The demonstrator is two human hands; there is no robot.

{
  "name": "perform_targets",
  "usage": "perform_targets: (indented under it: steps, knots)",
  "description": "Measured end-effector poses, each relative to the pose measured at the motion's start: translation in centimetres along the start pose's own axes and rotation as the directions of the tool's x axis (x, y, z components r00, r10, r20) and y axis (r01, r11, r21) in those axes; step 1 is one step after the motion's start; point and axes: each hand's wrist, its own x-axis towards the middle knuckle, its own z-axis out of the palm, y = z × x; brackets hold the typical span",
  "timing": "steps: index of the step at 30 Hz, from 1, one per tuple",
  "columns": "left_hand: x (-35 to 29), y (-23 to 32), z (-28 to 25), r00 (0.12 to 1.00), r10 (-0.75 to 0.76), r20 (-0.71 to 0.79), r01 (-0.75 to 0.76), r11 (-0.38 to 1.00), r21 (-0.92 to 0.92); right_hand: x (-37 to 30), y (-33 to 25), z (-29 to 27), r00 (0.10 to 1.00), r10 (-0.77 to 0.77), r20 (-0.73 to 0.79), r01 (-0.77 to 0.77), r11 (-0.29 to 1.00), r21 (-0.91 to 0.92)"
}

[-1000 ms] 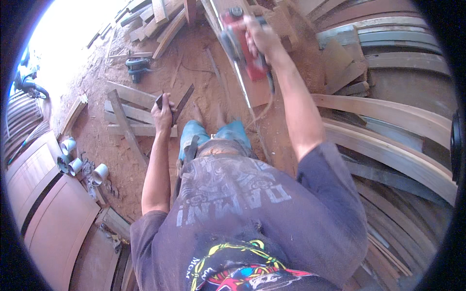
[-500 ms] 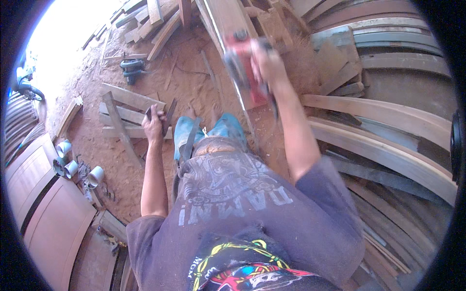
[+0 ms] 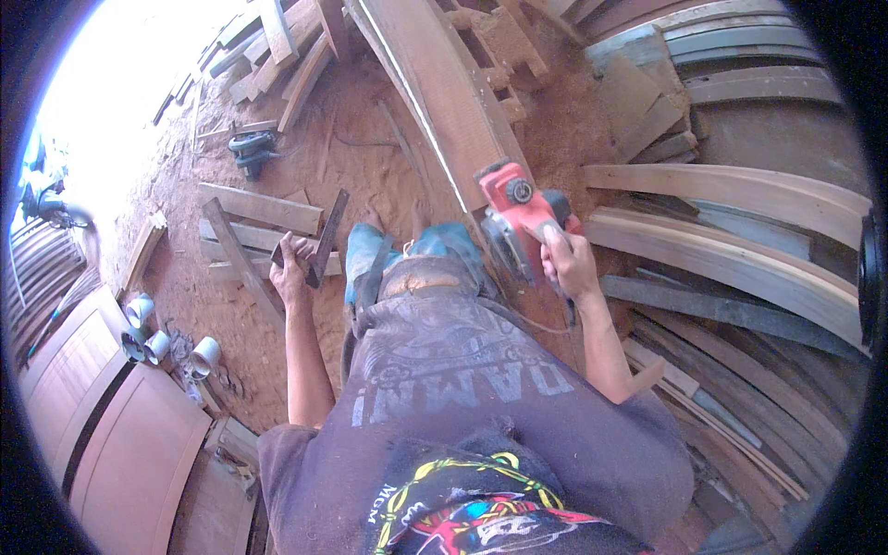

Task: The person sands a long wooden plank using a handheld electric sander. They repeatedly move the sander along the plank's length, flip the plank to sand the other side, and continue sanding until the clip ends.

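Note:
My right hand (image 3: 569, 263) is closed round the handle of a red electric planer (image 3: 518, 208) with a round black knob on its front. The planer is over the near end of a long brown timber beam (image 3: 439, 102); whether its sole touches the wood I cannot tell. A pale strip runs along the beam's left edge. Out to the left, my left hand (image 3: 292, 263) grips a try square (image 3: 329, 231), its dark blade pointing up and away from the fingers. Behind the square, several loose boards (image 3: 261, 205) lie on the ground.
A dark green power tool (image 3: 250, 148) rests on the sandy floor. Long planks (image 3: 731, 185) are stacked at the right. Wood offcuts (image 3: 277, 42) lie at the far left. White cups (image 3: 204, 353) stand beside wooden panels (image 3: 139, 453) at the near left. A cord (image 3: 546, 328) trails from the planer.
My right hand has drawn the planer back along the beam, nearer to my body. My left hand, still on the try square, has shifted only slightly, and the square's blade shows more clearly now.

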Motion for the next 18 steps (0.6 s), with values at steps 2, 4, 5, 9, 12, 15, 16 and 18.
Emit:
perform_targets:
  steps: [2, 4, 5, 9, 12, 15, 16, 18]
  knots:
    - [0.0, -0.1, -0.2, 1.0, -0.012, -0.005, 0.011, 0.997, -0.08, 0.1, -0.1, 0.3, 1.0, -0.004, -0.02, 0.004, 1.0, 0.023]
    - [-0.2, 0.9, 0.4, 1.0, 0.015, 0.0, -0.015, 0.99, -0.142, 3.5, -3.5, 1.7, 0.999, -0.034, -0.022, 0.034, 0.999, 0.02]
    - [-0.4, 1.7, 0.8, 0.999, 0.034, -0.004, -0.034, 0.984, -0.175, 6.1, -5.8, 2.8, 0.998, -0.054, -0.016, 0.054, 0.998, 0.018]
    - [-2.4, 5.2, 4.2, 0.988, 0.15, 0.041, -0.133, 0.95, -0.283, 20.3, -14.2, 7.2, 0.935, -0.343, 0.089, 0.339, 0.939, 0.054]
    - [-3.2, 7.7, 8.0, 0.972, 0.188, 0.143, -0.152, 0.961, -0.23, 27.5, -19.2, 8.0, 0.955, -0.269, 0.12, 0.253, 0.958, 0.135]
    - [-3.3, 8.6, 7.3, 0.934, 0.284, 0.218, -0.283, 0.958, -0.038, 27.8, -20.9, 8.9, 0.955, -0.278, 0.1, 0.262, 0.953, 0.152]
    - [-4.2, 9.4, 7.5, 0.945, 0.25, 0.213, -0.246, 0.968, -0.043, 26.0, -19.1, 8.5, 0.96, -0.258, 0.11, 0.242, 0.96, 0.139]
    - [-5.3, 10.8, 6.3, 0.931, 0.297, 0.214, -0.308, 0.951, 0.02, 20.3, -15.5, 8.3, 0.961, -0.237, 0.145, 0.218, 0.966, 0.138]
